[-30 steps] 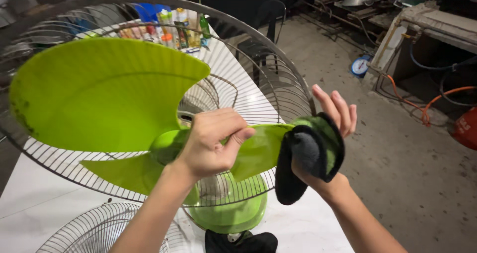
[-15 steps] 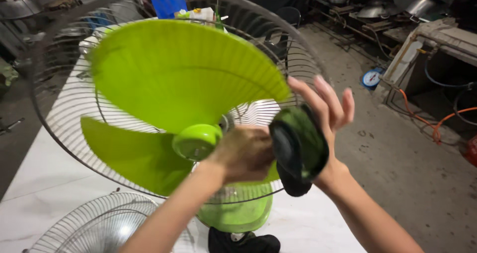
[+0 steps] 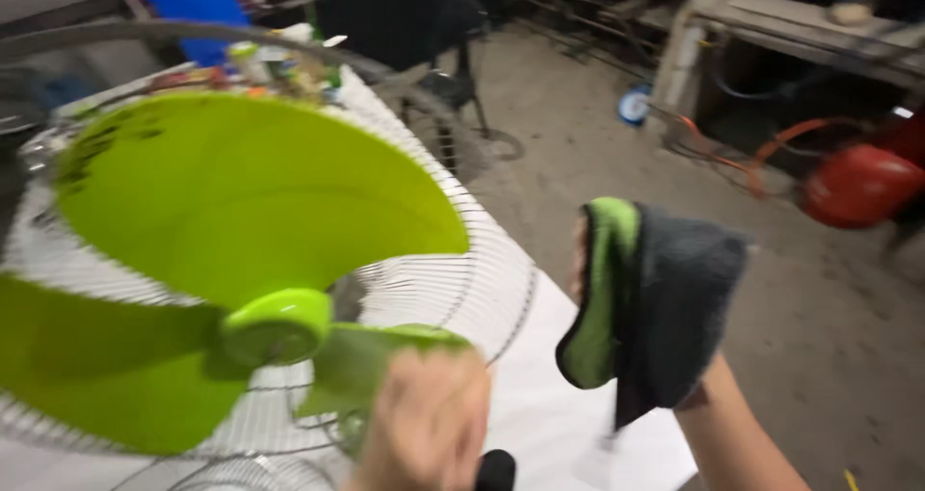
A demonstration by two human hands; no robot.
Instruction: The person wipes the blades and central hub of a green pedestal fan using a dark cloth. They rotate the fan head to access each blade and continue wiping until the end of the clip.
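A big bright green plastic fan blade [image 3: 241,202] sits inside a round grey wire fan cage [image 3: 482,289] on a white table [image 3: 540,404]. The blades join at a shiny green round hub [image 3: 277,325] in the middle. The left hand [image 3: 424,433] is blurry, low down, touching the tip of the small lower blade; I cannot tell how it grips. To the right, away from the fan, the right hand [image 3: 665,308] is up in the air, wrapped in a dark grey cloth with a green edge [image 3: 617,298] that it holds.

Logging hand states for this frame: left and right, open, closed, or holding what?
Left hand: blurred, at the lower green fan blade; grip cannot be told.
Right hand: holding a dark grey and green cloth, draped over it.
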